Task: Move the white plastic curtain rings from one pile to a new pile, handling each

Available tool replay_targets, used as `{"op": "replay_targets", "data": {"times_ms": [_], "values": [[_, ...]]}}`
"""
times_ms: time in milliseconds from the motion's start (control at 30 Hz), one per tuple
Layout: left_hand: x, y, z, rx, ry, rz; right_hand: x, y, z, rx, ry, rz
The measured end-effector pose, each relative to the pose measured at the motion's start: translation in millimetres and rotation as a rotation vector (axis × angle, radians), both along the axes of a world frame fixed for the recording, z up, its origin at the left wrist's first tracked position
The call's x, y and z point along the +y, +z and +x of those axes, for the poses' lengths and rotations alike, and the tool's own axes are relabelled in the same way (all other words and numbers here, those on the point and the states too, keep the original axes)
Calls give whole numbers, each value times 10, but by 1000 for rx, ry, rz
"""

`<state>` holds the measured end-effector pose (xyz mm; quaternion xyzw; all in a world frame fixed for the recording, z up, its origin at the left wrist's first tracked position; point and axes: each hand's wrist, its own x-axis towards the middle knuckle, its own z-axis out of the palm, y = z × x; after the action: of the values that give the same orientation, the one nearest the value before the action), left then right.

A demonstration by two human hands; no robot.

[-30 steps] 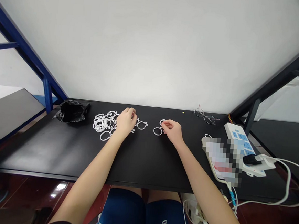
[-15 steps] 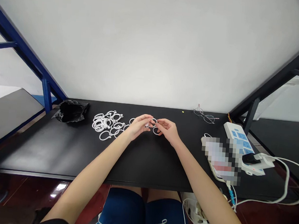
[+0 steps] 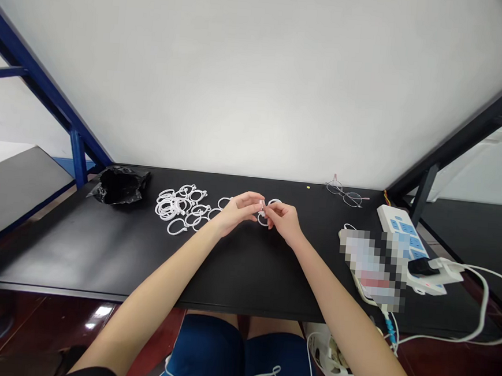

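Over the middle of the black table, my left hand [image 3: 241, 213] pinches a white curtain ring [image 3: 261, 205] between thumb and fingertips. The ring shows nearly edge-on and is partly covered by fingers. Closed on the same ring from the other side is my right hand [image 3: 284, 221], its thumb and index finger pressed together. Just below the fingertips lies another white ring [image 3: 262, 221], and part of one more [image 3: 275, 201] shows behind my right hand. To the left, a loose pile of white curtain rings [image 3: 175, 206] with small eyelets spreads toward my left forearm.
A crumpled black plastic bag [image 3: 121, 186] gapes at the back left. Eyeglasses [image 3: 346, 195] lie at the back right, near the wall. A phone [image 3: 369, 267] with a cable and a white power strip [image 3: 404, 232] occupy the right side. Blue metal posts [image 3: 78, 157] flank the table.
The ring between my hands has turned from facing me to nearly edge-on. My left fingertips have shifted slightly right, and a ring behind my right hand now shows more.
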<state>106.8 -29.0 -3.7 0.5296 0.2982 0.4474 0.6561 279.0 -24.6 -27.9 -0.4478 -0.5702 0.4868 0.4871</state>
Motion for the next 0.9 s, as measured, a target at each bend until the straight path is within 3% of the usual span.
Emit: {"op": "replay_targets", "data": {"times_ms": [133, 333, 633, 900], "values": [[21, -63, 0, 154, 89, 164, 14, -8, 9, 29, -30, -9], [7, -99, 16, 232, 22, 251, 8, -29, 9, 4, 5, -14], [50, -172, 33, 171, -25, 238, -3, 6, 13, -24, -54, 40], [81, -239, 35, 240, -1, 252, -22, 59, -6, 19, -86, 63]]}}
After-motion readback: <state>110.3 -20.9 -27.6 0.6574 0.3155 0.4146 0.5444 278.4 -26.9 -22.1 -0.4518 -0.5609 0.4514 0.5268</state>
